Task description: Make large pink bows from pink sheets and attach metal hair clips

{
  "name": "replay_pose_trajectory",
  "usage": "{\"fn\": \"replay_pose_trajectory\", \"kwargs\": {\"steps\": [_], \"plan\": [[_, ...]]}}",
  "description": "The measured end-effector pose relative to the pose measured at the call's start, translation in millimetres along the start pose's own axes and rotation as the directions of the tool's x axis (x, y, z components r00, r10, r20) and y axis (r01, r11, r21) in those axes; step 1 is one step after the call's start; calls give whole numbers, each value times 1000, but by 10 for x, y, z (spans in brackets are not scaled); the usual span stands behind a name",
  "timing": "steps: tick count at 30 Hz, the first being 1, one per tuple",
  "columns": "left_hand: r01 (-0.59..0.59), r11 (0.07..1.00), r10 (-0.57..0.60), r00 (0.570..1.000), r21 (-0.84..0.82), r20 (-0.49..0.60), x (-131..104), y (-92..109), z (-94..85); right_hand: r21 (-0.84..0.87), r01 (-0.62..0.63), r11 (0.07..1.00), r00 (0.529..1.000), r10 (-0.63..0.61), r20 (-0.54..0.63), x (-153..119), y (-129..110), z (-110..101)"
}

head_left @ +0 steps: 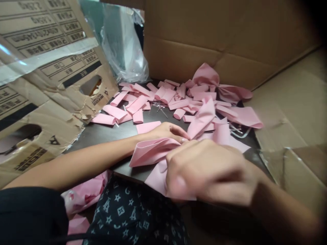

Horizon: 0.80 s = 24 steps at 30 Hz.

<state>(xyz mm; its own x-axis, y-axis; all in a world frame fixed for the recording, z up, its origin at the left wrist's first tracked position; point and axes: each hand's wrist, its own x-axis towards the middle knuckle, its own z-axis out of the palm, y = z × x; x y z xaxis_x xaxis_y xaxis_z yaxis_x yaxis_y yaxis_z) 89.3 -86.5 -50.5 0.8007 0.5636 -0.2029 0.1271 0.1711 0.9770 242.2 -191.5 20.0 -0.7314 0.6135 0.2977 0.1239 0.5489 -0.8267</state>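
A pink fabric bow (153, 149) is gathered at its middle, with one loop toward the near left and another pink part rising beyond. My left hand (171, 132) pinches the gathered middle between thumb and fingers. Close against it on the near right, my right hand (206, 170) is curled into a fist and smeared by motion. Whatever its fingers hold is hidden. Pink fabric tails spread beneath both hands. Just beyond lie small folded pink strips (138, 103) and thin metallic ties (161, 109).
Tall cardboard walls stand at the left (51, 64), back (204, 41) and right (296, 112) of the dark tabletop (122, 131). A finished-looking pink bow (206, 75) rests at the back. Clear plastic (125, 44) hangs behind; a white cord (241, 135) lies at right.
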Motion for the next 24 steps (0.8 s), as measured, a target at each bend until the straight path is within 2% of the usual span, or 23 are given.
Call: {"fn": "replay_pose_trajectory", "kwargs": {"steps": [2,3,5,7,8,12,15,19,24], "plan": [[-25,1000,24,996,-5,-89,-9,10,-2,166,77,983,994,-64,-84,13,223,-96],[-31,999,29,994,-15,-106,-3,10,-2,175,-6,985,984,37,-172,-24,354,-149],[-67,996,62,993,-52,-103,32,-10,-2,157,-173,972,902,221,-371,-150,609,-245],[-109,988,100,991,-108,-85,79,-50,-1,196,-222,955,809,293,-509,-278,808,-300],[-116,983,104,991,-142,-87,99,-74,1,213,-231,949,783,311,-538,-321,874,-309],[-128,967,96,984,-221,-147,125,-146,28,207,-233,950,746,311,-589,-333,935,-252],[-172,978,148,971,-119,-187,113,-170,68,286,-187,940,719,330,-612,-284,891,-180],[-195,980,183,957,-33,-224,99,-158,118,416,-171,893,726,399,-560,-264,880,-113],[-205,978,205,947,25,-248,85,-97,142,363,-205,909,723,391,-570,-252,903,-82]]}}
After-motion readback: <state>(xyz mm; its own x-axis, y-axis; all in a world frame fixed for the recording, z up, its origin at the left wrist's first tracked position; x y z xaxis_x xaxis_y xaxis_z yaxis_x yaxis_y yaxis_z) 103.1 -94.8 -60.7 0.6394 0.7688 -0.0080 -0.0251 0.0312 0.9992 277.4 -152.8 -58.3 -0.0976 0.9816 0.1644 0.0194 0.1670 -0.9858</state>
